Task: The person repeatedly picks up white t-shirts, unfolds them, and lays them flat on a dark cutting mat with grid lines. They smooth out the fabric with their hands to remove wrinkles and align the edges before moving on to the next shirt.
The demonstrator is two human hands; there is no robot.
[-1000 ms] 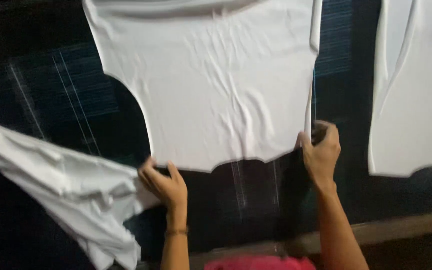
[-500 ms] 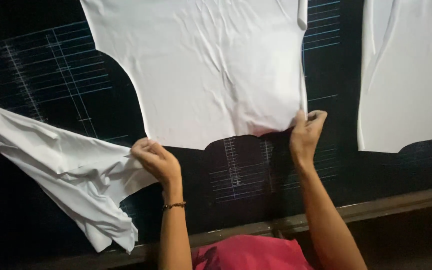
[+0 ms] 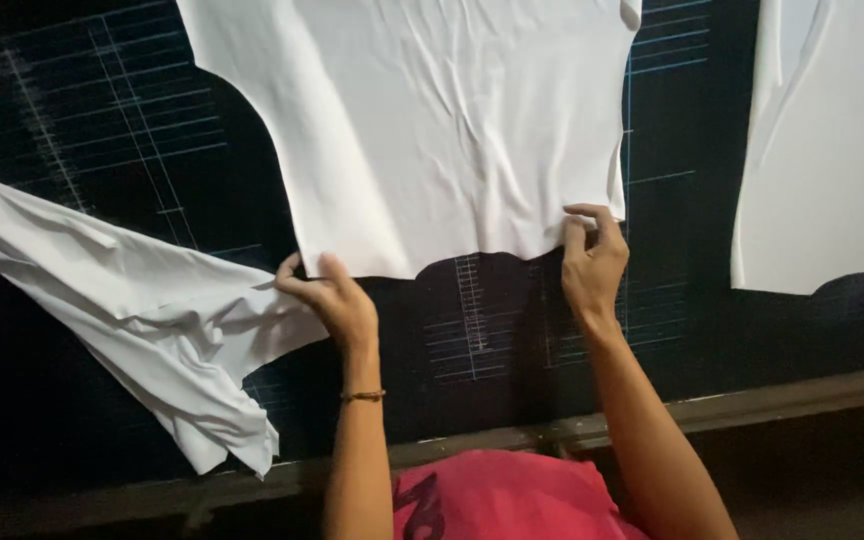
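A white cut fabric panel (image 3: pixel 432 130) lies flat on a black table marked with pale grid lines (image 3: pixel 102 120). My left hand (image 3: pixel 332 295) pinches the panel's near left corner, thumb and fingers closed on the cloth edge. A thin bracelet circles that wrist. My right hand (image 3: pixel 592 255) pinches the near right corner of the same panel. The panel's near edge curves between my two hands.
A crumpled white fabric piece (image 3: pixel 142 310) lies to the left, touching my left hand's side. Another flat white panel (image 3: pixel 832 150) lies at the right. The table's near edge (image 3: pixel 772 405) runs below my arms, and my pink shirt (image 3: pixel 502 500) shows at the bottom.
The view has shifted and the panel sits slightly lower and more to the left in it. Both hands keep their hold on its near corners, the right one now nearer the corner.
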